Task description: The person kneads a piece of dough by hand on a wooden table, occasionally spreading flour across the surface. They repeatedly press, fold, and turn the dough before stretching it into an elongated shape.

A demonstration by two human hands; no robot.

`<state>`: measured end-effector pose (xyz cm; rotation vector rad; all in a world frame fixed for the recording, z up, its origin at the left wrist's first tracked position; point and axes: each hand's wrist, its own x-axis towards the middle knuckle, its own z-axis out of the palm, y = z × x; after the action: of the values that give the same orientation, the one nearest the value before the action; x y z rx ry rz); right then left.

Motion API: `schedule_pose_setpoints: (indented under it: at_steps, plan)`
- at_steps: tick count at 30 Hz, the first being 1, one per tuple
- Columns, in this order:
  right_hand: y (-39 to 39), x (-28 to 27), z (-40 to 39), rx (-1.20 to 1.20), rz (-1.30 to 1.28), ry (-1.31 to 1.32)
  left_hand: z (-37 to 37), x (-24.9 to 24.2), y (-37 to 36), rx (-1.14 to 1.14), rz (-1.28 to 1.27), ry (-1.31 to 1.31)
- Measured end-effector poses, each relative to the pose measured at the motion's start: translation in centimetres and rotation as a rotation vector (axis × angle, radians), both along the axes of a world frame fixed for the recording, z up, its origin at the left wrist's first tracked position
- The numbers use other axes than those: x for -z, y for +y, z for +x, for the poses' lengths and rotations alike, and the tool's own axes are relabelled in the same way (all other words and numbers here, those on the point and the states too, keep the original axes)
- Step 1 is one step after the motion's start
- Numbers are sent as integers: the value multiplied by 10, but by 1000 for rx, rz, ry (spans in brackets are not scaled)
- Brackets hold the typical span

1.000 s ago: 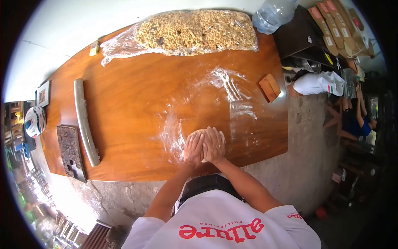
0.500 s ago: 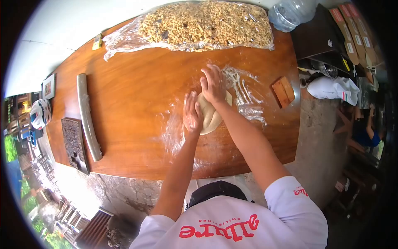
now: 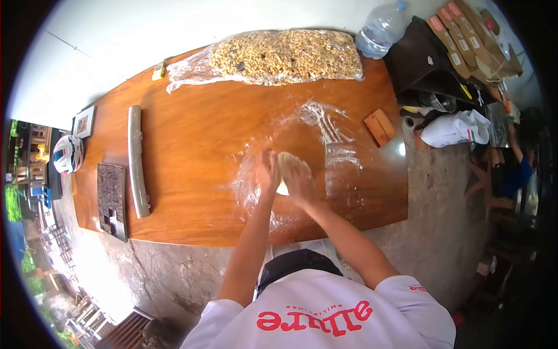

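A pale lump of dough (image 3: 283,188) sits on the flour-dusted wooden table, pressed between my two hands. My left hand (image 3: 268,172) cups its left side, fingers pointing away from me. Over its right side lies my right hand (image 3: 300,181), slightly blurred, with its fingers curved round the dough. Much of the lump is hidden by the hands. White flour smears (image 3: 331,131) spread on the table beyond and to the right of the dough.
A large plastic bag of yellowish pieces (image 3: 290,56) lies along the far edge. A grey tube (image 3: 136,163) and a dark slab (image 3: 111,200) rest at left. A wooden block (image 3: 380,127) is at right, near a black box (image 3: 415,61) and a water bottle (image 3: 381,35).
Both hands have drawn nearer my body and closer together. The dough, flatter and wider before, is now gathered into a smaller lump between them. The camera view has shifted slightly.
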<state>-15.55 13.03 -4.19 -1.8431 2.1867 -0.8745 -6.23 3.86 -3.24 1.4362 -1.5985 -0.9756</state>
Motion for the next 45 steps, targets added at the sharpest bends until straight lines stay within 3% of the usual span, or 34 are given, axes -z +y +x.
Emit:
schedule_pose_setpoints:
  at_steps: [2,4,6,8,10,12,14,16,18,21,25,28,31,33,35,37,38,40,42,45]
  plan:
    - [45,-22,30,-23,19,-14,1,4,3,143,128,72]
    - [70,-32,38,-59,56,-36,15,6,22,520,16,-376]
    - [87,-28,24,-206,303,-320,31,9,42,515,-34,-372]
    - [80,-35,23,-117,236,-434,48,0,62,449,-24,-36]
    - [56,-40,36,252,-121,-275,61,1,75,434,104,74]
    - [44,-21,50,255,-110,-168,70,19,83,440,-196,-7]
    - [53,3,69,237,-56,-78,78,20,94,458,-113,-7]
    - [58,11,62,198,-35,-101,78,23,101,453,-241,-189]
    - [60,12,55,165,39,63,72,30,95,439,-313,-171]
    - [26,15,32,288,153,128,41,35,50,551,-346,-430]
    - [-29,32,-7,299,140,143,5,39,-16,582,-331,-497]
    - [-84,44,-41,293,100,188,-17,37,-64,508,-335,-528]
    - [-143,21,-66,358,69,166,-38,40,-98,359,-305,-490]
    - [-171,25,-81,328,-30,162,-44,44,-103,169,-175,-333]
    - [-194,35,-96,295,-132,157,-41,37,-88,190,-92,-211]
    - [-205,58,-110,203,-259,-160,-31,39,-63,239,73,4]
    - [-204,61,-118,201,-280,-159,-30,31,-48,201,119,-15]
    - [-195,58,-135,269,-413,-666,-32,21,-7,87,155,-14]
    - [-168,21,-141,284,-282,-549,-34,20,34,7,133,13]
    - [-123,35,-121,133,-36,-330,-32,12,68,-97,181,-56]
